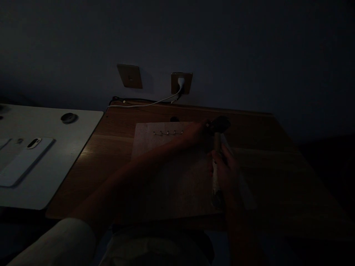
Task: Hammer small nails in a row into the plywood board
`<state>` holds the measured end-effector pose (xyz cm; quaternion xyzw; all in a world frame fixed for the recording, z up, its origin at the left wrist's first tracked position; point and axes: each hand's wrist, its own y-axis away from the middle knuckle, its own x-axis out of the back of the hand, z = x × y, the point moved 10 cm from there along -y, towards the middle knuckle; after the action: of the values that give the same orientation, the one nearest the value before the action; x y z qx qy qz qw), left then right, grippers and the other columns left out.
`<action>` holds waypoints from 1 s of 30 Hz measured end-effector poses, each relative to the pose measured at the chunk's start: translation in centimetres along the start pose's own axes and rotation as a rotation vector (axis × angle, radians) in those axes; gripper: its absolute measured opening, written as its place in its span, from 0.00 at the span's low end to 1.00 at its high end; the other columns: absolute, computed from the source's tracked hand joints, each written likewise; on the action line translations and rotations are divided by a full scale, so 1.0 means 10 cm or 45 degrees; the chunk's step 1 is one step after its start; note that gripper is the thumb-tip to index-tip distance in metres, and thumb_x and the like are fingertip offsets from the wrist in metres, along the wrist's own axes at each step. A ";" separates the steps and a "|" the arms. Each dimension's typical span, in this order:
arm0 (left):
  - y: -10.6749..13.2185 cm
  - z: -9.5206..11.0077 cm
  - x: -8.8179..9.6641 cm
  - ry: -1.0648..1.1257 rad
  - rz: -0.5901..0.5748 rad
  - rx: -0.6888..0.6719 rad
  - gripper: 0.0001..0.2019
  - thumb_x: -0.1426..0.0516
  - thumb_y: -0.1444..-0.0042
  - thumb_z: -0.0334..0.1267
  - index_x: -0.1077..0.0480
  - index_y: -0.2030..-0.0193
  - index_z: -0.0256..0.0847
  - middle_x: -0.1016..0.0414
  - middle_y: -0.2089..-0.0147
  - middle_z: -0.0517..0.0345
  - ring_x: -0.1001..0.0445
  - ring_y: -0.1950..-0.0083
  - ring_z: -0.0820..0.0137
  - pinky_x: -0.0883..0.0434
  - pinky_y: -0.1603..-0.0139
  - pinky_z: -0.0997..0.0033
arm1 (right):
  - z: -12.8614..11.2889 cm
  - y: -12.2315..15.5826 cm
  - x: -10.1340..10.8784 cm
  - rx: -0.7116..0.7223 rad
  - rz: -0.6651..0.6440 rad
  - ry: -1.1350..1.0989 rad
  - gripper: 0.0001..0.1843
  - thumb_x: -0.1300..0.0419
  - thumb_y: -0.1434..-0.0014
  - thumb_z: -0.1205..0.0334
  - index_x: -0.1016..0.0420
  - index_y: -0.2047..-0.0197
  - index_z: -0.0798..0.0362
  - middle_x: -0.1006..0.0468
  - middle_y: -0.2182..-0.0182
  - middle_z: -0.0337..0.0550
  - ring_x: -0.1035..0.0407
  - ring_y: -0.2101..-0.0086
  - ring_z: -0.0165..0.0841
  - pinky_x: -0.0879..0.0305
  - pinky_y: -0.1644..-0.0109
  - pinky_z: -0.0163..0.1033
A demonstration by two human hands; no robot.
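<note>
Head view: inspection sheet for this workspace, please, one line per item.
Surface: wooden table, very dimly lit; a pale board lies flat on it.
Job's things: a row of nails stands near the board's far edge; hammer, its head just right of the row.
Clutter: white table on the left bears a phone and a dark round thing.
Hands: right hand shut on the hammer's handle; left hand by the hammer head, grip too dark to tell.
Cables: white cable runs from a plug in a socket along the wooden table's back edge.
Surroundings: wall with a second wall plate.
</note>
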<state>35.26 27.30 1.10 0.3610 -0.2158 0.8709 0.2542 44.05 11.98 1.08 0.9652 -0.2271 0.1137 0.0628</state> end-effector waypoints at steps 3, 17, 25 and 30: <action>0.00 -0.02 -0.02 -0.003 0.000 -0.029 0.30 0.39 0.36 0.34 0.37 0.28 0.41 0.16 0.43 0.48 0.16 0.45 0.58 0.23 0.47 0.63 | -0.02 0.00 0.00 0.016 0.008 -0.010 0.21 0.36 0.39 0.44 0.19 0.50 0.49 0.31 0.81 0.31 0.40 0.84 0.29 0.43 0.81 0.38; 0.02 -0.01 -0.02 -0.051 -0.028 -0.022 0.30 0.41 0.35 0.35 0.38 0.27 0.38 0.16 0.45 0.43 0.17 0.46 0.55 0.23 0.47 0.60 | -0.04 0.02 -0.04 0.021 -0.041 0.007 0.19 0.36 0.38 0.44 0.19 0.52 0.48 0.32 0.83 0.31 0.38 0.83 0.31 0.42 0.80 0.39; 0.11 0.41 0.23 -0.378 -0.035 -0.205 0.33 0.41 0.38 0.31 0.41 0.26 0.36 0.35 0.27 0.35 0.32 0.28 0.50 0.30 0.33 0.53 | 0.00 0.00 0.10 -0.040 0.125 -0.326 0.46 0.32 0.44 0.48 0.38 0.25 0.44 0.23 0.72 0.29 0.38 0.84 0.27 0.44 0.82 0.33; 0.48 0.64 0.59 -0.459 -0.084 -0.442 0.24 0.42 0.34 0.34 0.34 0.31 0.39 0.32 0.29 0.40 0.34 0.27 0.51 0.36 0.28 0.49 | 0.07 0.09 0.11 -0.089 0.088 -0.302 0.30 0.36 0.38 0.44 0.26 0.37 0.46 0.24 0.73 0.32 0.34 0.81 0.29 0.39 0.79 0.34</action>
<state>32.09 21.65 8.72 0.4682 -0.3921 0.7336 0.2981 44.69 10.63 0.75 0.9606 -0.2700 -0.0072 0.0652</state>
